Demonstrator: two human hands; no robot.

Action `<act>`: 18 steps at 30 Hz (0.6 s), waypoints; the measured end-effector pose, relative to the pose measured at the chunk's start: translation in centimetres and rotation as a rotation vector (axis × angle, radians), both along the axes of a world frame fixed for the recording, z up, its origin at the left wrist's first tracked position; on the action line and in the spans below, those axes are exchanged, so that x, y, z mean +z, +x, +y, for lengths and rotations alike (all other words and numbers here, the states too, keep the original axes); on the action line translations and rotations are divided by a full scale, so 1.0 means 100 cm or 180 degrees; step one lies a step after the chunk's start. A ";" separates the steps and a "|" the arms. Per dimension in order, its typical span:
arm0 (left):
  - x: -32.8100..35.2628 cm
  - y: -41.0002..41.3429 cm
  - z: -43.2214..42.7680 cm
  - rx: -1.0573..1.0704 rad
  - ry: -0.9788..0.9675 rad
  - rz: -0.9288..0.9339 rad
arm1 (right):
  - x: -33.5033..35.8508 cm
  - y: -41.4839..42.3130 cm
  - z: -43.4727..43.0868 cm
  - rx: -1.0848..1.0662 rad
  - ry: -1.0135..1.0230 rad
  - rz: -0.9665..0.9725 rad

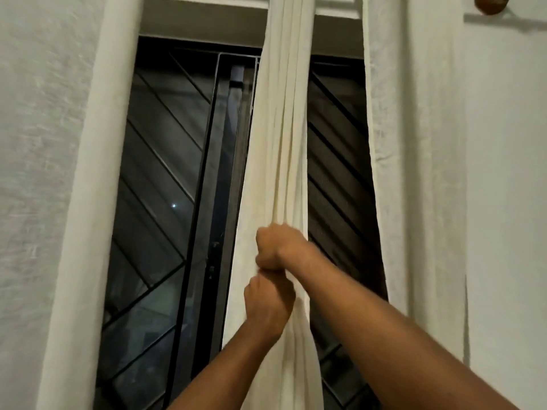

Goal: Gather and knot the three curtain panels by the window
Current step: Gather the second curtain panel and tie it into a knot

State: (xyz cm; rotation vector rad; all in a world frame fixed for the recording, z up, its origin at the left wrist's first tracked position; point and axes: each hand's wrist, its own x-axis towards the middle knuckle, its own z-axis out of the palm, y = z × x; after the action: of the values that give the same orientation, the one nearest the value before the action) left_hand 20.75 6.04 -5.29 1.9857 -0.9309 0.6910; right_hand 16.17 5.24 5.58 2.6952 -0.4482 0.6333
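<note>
Window: a tall dark window [165,179] fills the middle of the view, with night-black glass behind a metal grille of slanted bars.
Wall: a plain pale wall [509,173] runs down the far right side.
Left curtain: a cream curtain [44,173] hangs loose and ungathered down the left side, covering the window's left edge.
Right curtain: a second cream curtain [414,143] hangs loose on the right, between the window and the wall, with no hand on it.
Middle curtain: the third cream curtain [284,128] hangs in front of the window's centre, drawn into narrow upright folds that pinch together where the hands hold it and spread again below.
Right hand: the right hand [276,247] reaches in from the lower right and is closed in a fist around the bunched middle curtain.
Left hand: the left hand [268,303] reaches up from the lower left and grips the same bunch just beneath, touching the right hand.
Rod end: a small brown knob [491,4] shows at the top right corner.
Step in hand: this looks like the gathering of the middle curtain, with no knot visible in any of the three.
Next move: judging by the grip, one hand needs to keep the bunch tight while the other loops the hanging length around and through to form a knot; the two side curtains are yet to be gathered.
</note>
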 end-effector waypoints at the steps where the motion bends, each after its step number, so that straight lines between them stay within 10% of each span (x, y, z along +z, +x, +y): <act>1: -0.017 0.002 0.000 0.0059 0.0102 0.0017 | -0.014 0.000 -0.001 -0.0007 0.0049 0.0152; 9: -0.004 -0.031 0.016 -0.0078 -0.1013 -0.0399 | 0.016 -0.024 0.011 0.0296 -0.0681 -0.0795; 18: -0.007 -0.020 0.014 0.0353 -0.0398 0.0076 | -0.012 -0.029 0.008 0.0052 -0.0440 -0.0916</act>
State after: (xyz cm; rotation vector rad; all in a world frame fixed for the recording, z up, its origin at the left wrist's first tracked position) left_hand 18.73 7.40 -5.96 1.9410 -0.7495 0.7670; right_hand 13.30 6.00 4.38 2.4879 -0.4361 1.0245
